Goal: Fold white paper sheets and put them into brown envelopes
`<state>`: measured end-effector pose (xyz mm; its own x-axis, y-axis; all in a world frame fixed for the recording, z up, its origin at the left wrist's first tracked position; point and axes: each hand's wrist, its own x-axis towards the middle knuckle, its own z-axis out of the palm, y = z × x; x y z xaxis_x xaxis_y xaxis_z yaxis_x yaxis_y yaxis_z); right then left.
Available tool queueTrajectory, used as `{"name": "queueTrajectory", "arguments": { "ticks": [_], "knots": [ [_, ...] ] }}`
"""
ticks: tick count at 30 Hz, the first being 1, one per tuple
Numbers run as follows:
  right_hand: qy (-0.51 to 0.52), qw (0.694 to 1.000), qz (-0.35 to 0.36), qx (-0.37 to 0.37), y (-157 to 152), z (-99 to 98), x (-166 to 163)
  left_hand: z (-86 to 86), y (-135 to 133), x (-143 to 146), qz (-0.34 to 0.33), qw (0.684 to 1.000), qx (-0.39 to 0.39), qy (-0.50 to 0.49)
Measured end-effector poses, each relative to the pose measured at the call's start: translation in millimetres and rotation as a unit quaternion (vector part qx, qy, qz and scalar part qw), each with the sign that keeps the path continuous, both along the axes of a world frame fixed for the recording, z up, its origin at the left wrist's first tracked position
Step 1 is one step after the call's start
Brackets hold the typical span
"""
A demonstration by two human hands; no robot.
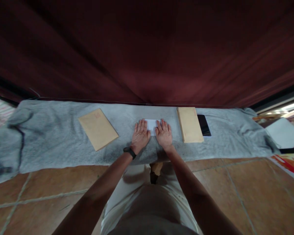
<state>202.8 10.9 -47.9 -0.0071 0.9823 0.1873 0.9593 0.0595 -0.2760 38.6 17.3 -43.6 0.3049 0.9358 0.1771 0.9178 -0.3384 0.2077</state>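
Observation:
A small white sheet of paper [152, 127] lies on the grey cloth in front of me, partly covered by both hands. My left hand [140, 135] rests flat on its left side, fingers stretched out and pointing away. On the right side my right hand [164, 133] lies flat too, its fingers extended. Neither hand grips anything. Whether the paper is folded cannot be made out. To the left, a tan envelope [98, 129] lies at a slant. Several more tan envelopes [190, 125] form a stack to the right of my right hand.
The grey cloth [51, 137] covers a long, narrow surface. A dark phone-like device [204, 125] lies beside the stack, partly under it. Behind rises a dark red curtain [147, 58]. White and coloured items [284, 132] are at the far right, above a tiled floor [222, 182].

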Motion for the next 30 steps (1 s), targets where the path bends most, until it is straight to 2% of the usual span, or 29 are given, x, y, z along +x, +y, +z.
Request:
{"name": "queueTrajectory", "arguments": {
  "ticks": [4,9,11,30],
  "knots": [
    [0.019,1.000,0.004,-0.004,2.3,5.4,-2.8,2.2,0.9,1.0,0.002,1.000,-0.010,0.007],
    [0.017,0.997,0.074,-0.016,4.9,8.5,-16.1,2.6,2.0,0.9,-0.002,1.000,-0.015,0.017],
    [0.013,0.996,0.081,-0.021,4.4,8.1,-20.0,2.4,2.0,0.6,-0.002,1.000,-0.015,0.021],
    [0.009,1.000,-0.017,0.000,-8.3,-1.7,12.4,6.0,1.0,0.2,-0.009,1.000,0.005,0.014]
  ]
}}
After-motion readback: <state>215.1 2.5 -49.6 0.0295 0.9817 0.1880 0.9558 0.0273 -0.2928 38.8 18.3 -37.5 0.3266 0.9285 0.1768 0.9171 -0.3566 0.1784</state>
